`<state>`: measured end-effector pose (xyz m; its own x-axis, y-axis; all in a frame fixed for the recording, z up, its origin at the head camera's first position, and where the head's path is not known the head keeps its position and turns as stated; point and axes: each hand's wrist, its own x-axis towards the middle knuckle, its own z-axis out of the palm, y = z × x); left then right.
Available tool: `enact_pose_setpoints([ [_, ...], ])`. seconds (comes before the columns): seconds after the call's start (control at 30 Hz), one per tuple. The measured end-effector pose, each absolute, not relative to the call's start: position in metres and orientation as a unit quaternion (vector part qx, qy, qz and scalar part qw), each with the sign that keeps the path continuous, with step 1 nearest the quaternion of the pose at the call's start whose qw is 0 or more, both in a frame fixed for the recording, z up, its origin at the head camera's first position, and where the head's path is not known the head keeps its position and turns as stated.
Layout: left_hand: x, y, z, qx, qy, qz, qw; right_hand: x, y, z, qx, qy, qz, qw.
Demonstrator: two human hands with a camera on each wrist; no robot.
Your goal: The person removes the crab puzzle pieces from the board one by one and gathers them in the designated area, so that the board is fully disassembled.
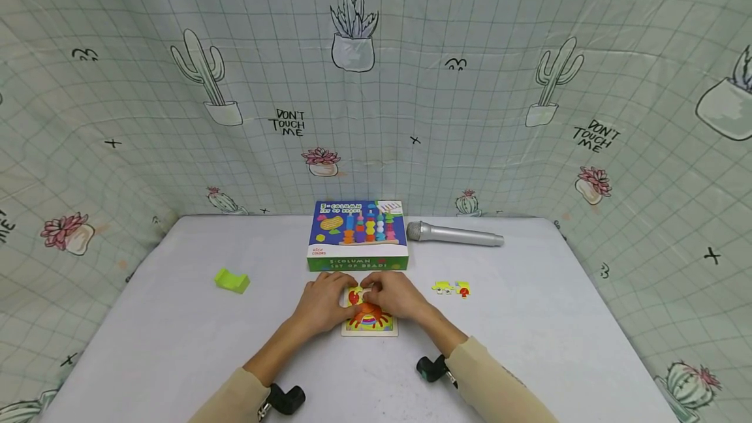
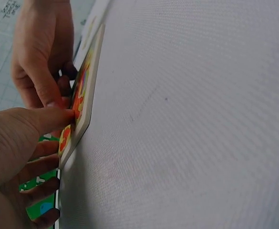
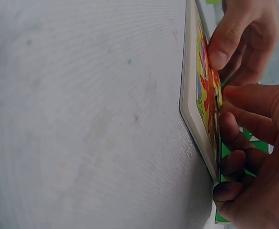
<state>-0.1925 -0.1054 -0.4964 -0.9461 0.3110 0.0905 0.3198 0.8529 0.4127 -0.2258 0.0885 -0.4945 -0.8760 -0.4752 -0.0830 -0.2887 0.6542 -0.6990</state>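
"What's in the right grip [image 1: 396, 294]?"
"It pinches a small yellow-edged puzzle piece [image 3: 219, 99] at the far part of the crab puzzle board [image 1: 370, 335]. The fingers hide most of that piece."
"And the left grip [image 1: 320, 303]?"
"Curled round the board's far left corner, thumb on the picture, the other fingers past the edge."
"Where's the board itself?"
"Flat on the white bench [image 1: 170, 344], between the hands, just in front of the blue and green bead box [image 1: 357, 237]."
"Anything further out?"
"To the right, well apart from the board, two loose yellow pieces [image 1: 463, 289] lie beside each other, one with eyes, one with a red patch. Behind them a silver microphone [image 1: 458, 235] lies beside the box. Off to the left there's a lime-green block [image 1: 232, 281]."
"And at the back?"
"A gridded cloth [image 1: 376, 100] printed with potted cacti."
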Motion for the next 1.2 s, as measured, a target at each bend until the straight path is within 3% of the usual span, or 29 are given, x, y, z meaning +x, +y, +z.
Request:
enact_pose_setpoints([
  [1.2, -0.1932, -0.1059, -0.4951, -0.165, -0.962, -0.219, 0.015, -0.2267, 0.0855, -0.4894, -0.2, 0.871, -0.433, 0.115],
])
